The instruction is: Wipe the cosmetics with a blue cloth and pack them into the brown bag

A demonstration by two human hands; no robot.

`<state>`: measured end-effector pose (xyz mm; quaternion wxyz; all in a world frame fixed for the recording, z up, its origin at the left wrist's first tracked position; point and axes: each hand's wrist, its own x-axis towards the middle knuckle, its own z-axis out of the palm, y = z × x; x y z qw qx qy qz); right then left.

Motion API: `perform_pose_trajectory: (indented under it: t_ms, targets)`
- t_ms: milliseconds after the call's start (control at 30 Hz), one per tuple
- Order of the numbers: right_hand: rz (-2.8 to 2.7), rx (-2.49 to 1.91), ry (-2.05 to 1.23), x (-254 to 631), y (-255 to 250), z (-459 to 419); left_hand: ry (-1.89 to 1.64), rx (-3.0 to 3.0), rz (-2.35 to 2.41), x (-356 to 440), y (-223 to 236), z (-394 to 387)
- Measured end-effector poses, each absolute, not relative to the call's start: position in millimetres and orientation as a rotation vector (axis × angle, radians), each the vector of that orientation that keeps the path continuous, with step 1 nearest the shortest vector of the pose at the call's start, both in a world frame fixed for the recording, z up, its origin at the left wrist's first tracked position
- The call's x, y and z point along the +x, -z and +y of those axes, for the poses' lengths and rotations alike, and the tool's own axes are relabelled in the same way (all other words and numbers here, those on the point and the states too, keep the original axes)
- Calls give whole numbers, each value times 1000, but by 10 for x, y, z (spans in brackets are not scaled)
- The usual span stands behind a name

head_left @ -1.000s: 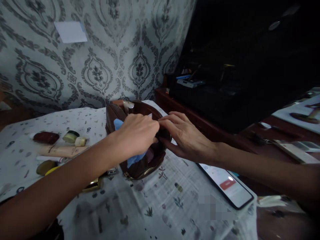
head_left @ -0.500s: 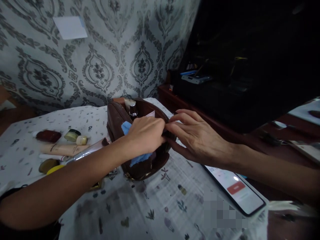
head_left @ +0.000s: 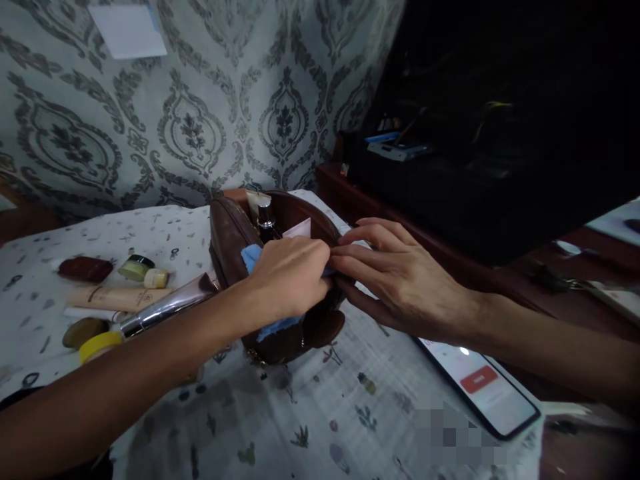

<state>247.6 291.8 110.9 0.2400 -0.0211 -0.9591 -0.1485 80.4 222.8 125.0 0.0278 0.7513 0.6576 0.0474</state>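
A brown cosmetic pouch (head_left: 227, 237) stands unzipped on the patterned cloth. Over its opening, my left hand (head_left: 295, 273) is closed, with a blue cloth (head_left: 277, 327) showing on both sides beneath it. My right hand (head_left: 395, 273) has its fingers bent at the pouch's right rim, close to the left fingertips; the thumb side is partly hidden. Inside the pouch stand a dark bottle with a shiny cap (head_left: 266, 217), a pale tube (head_left: 257, 200) and a pinkish flat item (head_left: 299, 229). What lies deeper inside is covered by my hands.
Left of the pouch lie a dark red bottle (head_left: 85, 269), a beige tube (head_left: 113, 298), a silver-pink tube (head_left: 167, 307), small jars (head_left: 136, 267) and a yellow lid (head_left: 100, 345). A lit phone (head_left: 493, 393) lies at right. Behind are a papered wall and a black screen-like panel (head_left: 475, 167).
The view has shifted slightly, so the scene sits a little differently. Both hands stay at the pouch, and a bit of blue now shows between their fingertips.
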Motion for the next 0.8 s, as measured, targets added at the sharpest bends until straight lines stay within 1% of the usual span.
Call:
perform_pose_trajectory:
  t_ms: [200,500,667,733,800]
  targets:
    - [-2600,-39,401,2514,-1091,2920,-177,2304,2032,775,-1217,2222]
    - [-2629,-54,328,2477,-1107,2891,-97,2345,2095,813,-1248,2242]
    - [-2631,-66,302,2468,-1120,2877,-32,2402,2103,804,-1338,2156]
    - [-2639,-59,296,2466,-1121,2879,31,2439,2113,784,-1411,2080]
    - [-2646,-49,289,2464,-1120,2882,183,2482,2067,767,-1493,2012]
